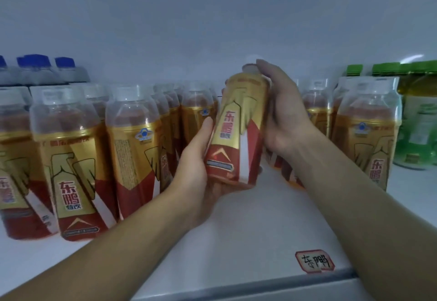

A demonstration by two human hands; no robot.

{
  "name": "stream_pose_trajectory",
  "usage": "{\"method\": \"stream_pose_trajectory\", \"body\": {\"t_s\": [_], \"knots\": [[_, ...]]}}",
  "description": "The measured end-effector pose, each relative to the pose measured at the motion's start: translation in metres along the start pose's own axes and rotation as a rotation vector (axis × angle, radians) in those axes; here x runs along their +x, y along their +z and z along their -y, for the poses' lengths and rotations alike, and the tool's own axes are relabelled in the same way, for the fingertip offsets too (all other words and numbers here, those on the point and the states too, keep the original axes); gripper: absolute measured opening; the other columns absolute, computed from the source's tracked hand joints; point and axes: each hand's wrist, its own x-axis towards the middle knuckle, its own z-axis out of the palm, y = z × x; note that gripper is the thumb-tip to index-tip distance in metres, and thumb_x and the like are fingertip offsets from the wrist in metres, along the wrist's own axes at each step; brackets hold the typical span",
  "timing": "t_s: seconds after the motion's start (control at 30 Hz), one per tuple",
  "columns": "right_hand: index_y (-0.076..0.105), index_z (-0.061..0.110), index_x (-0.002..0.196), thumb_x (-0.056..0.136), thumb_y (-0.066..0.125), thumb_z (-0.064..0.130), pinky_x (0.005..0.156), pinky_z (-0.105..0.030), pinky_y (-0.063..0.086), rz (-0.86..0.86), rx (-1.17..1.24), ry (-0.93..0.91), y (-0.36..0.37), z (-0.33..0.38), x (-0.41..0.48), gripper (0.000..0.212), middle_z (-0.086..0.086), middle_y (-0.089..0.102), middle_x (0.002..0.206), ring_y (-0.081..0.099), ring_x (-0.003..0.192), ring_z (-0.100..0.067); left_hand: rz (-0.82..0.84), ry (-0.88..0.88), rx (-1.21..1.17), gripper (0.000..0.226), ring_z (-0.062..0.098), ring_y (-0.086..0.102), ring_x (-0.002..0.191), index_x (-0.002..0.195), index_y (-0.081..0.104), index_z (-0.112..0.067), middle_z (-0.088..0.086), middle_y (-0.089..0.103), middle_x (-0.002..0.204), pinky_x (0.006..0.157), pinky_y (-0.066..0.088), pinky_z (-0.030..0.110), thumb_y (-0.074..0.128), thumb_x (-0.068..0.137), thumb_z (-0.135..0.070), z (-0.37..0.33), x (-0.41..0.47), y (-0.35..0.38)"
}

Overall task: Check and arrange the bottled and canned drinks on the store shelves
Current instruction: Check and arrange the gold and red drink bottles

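Observation:
Both my hands hold one gold-and-red drink bottle (236,130) above the white shelf (248,225), tilted slightly, label facing me. My left hand (198,163) cups its base from the left and below, thumb up along the label. My right hand (281,111) wraps the bottle's right side and reaches up by the cap. Rows of the same gold-and-red bottles (73,158) with clear overcaps stand to the left and behind. More of them (369,130) stand on the right.
Blue-capped bottles (42,68) stand at the back left. Green-labelled, green-capped bottles (416,116) fill the far right. A red-bordered handwritten tag (314,261) sits by the shelf's front edge. A bare gap of shelf lies under the held bottle.

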Motion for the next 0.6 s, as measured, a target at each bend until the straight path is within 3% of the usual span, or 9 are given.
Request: {"method": "stream_pose_trajectory", "body": {"t_s": [0.07, 0.13, 0.23, 0.3, 0.4, 0.47, 0.6], "knots": [[0.06, 0.015, 0.097, 0.094, 0.062, 0.036, 0.08, -0.04, 0.059, 0.039, 0.053, 0.046, -0.001, 0.001, -0.002, 0.021, -0.017, 0.068, 0.102, 0.069, 0.087, -0.028, 0.074, -0.093, -0.076, 0.064, 0.033, 0.073, 0.075, 0.112, 0.072, -0.009, 0.019, 0.075, 0.097, 0.061, 0.061, 0.037, 0.038, 0.097, -0.061, -0.002, -0.003, 0.0], [0.062, 0.012, 0.097, 0.093, 0.062, 0.036, 0.075, -0.036, 0.06, 0.035, 0.08, 0.057, -0.001, 0.003, -0.005, 0.024, -0.014, 0.07, 0.094, 0.071, 0.083, -0.025, 0.081, -0.077, -0.031, 0.064, 0.033, 0.074, 0.086, 0.118, 0.071, -0.011, 0.018, 0.075, 0.104, 0.065, 0.062, 0.038, 0.037, 0.097, -0.062, 0.001, -0.002, 0.0], [0.063, 0.013, 0.077, 0.096, 0.061, 0.031, 0.06, -0.029, 0.059, -0.013, 0.037, -0.013, 0.001, 0.004, -0.006, 0.026, -0.011, 0.067, 0.076, 0.066, 0.07, -0.023, 0.01, 0.038, 0.088, 0.056, 0.023, 0.074, 0.097, 0.116, 0.072, -0.024, 0.005, 0.076, 0.106, 0.08, 0.06, 0.043, 0.037, 0.096, -0.064, 0.005, 0.001, 0.002], [0.062, 0.014, 0.073, 0.097, 0.061, 0.03, 0.058, -0.028, 0.058, -0.039, 0.014, -0.046, 0.001, 0.003, -0.005, 0.028, -0.011, 0.065, 0.073, 0.064, 0.068, -0.024, -0.025, 0.075, 0.136, 0.054, 0.021, 0.074, 0.095, 0.114, 0.071, -0.026, 0.002, 0.077, 0.104, 0.084, 0.059, 0.046, 0.039, 0.095, -0.065, 0.006, 0.002, 0.002], [0.067, 0.012, 0.08, 0.096, 0.062, 0.036, 0.069, -0.034, 0.06, 0.015, 0.016, -0.001, 0.0, 0.0, -0.004, 0.028, -0.013, 0.068, 0.088, 0.068, 0.078, -0.025, 0.013, 0.006, 0.031, 0.06, 0.027, 0.073, 0.078, 0.106, 0.075, -0.014, 0.013, 0.076, 0.098, 0.066, 0.061, 0.039, 0.038, 0.098, -0.06, 0.002, 0.003, -0.002], [0.073, 0.007, 0.076, 0.095, 0.061, 0.037, 0.073, -0.036, 0.062, 0.039, 0.07, 0.056, -0.003, 0.001, -0.004, 0.037, -0.015, 0.07, 0.093, 0.071, 0.083, -0.025, 0.102, -0.097, -0.019, 0.068, 0.029, 0.072, 0.075, 0.1, 0.077, -0.007, 0.018, 0.074, 0.097, 0.064, 0.06, 0.036, 0.034, 0.099, -0.059, 0.0, -0.004, -0.003], [0.074, 0.01, 0.061, 0.096, 0.06, 0.033, 0.068, -0.031, 0.06, 0.009, 0.068, 0.021, -0.003, 0.005, -0.004, 0.044, -0.011, 0.07, 0.082, 0.069, 0.075, -0.022, 0.05, -0.002, 0.132, 0.062, 0.023, 0.075, 0.086, 0.122, 0.069, -0.017, 0.011, 0.076, 0.106, 0.068, 0.061, 0.036, 0.031, 0.1, -0.061, 0.002, 0.006, 0.0]]}}
